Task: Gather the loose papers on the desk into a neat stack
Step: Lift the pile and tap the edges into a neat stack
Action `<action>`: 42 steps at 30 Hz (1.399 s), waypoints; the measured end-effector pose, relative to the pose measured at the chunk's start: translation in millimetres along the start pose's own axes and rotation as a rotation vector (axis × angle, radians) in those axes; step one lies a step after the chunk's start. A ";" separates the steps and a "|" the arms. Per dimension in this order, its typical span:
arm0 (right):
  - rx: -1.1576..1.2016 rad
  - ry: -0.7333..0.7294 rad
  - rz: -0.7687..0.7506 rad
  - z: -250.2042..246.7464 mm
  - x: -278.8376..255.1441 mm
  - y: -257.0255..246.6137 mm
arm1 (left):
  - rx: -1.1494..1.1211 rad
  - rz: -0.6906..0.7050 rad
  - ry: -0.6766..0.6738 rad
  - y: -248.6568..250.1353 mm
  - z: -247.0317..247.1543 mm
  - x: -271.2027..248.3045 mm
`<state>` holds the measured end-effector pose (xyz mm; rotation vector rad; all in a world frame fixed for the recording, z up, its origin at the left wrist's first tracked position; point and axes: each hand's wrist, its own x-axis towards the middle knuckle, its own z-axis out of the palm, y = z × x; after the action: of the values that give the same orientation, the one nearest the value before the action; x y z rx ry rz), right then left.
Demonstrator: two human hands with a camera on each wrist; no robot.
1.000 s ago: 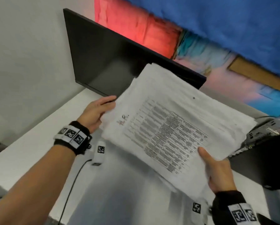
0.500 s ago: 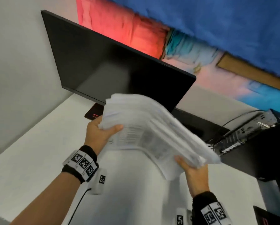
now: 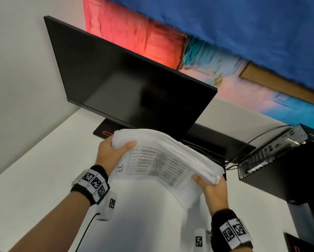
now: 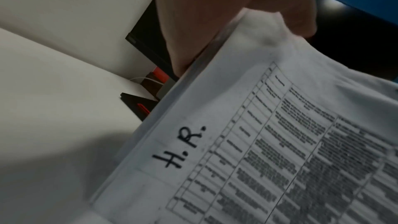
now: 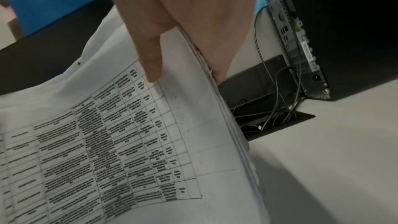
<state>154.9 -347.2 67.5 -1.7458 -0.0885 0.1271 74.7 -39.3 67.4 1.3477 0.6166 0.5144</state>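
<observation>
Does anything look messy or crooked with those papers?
Yes. The paper stack held by the left hand and right hand sags, its sheet edges fanned unevenly, and one bottom sheet hangs lower.

Stack of papers (image 3: 163,160) up off the surface (image 3: 43,175), in the middle, between the two hands: left hand (image 3: 110,153) on its left end, right hand (image 3: 211,190) on its right end. Behind the stack stands the monitor (image 3: 127,79), its base (image 3: 105,130) on the surface just left of the papers. Off to the right sits the computer case (image 3: 272,153), with cables (image 5: 277,98) dropping into an opening in the surface between it and the stack.
</observation>
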 end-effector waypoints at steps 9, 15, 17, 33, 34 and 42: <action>-0.546 -0.016 -0.476 -3.8 -6.4 -24.7 | 0.003 0.004 0.145 22.3 17.8 19.9; -0.657 0.017 -0.332 -14.2 -5.8 -18.1 | 0.034 -0.021 0.124 15.5 10.0 26.4; -0.398 0.021 -0.117 -17.2 -1.6 -14.9 | 0.016 -0.036 0.049 15.5 4.6 20.0; 0.012 0.115 0.091 -1.5 7.4 -15.2 | -0.013 -0.009 0.125 6.9 26.0 -3.3; 0.012 0.096 0.064 -4.4 6.9 -18.1 | -0.029 -0.012 0.135 7.5 26.5 -1.5; 0.162 0.234 0.014 6.5 16.7 -32.2 | 0.005 -0.041 0.158 11.6 33.7 15.8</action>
<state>170.9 -332.9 97.4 -1.5875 0.1025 -0.0596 109.2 -51.6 80.8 1.3047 0.7737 0.5898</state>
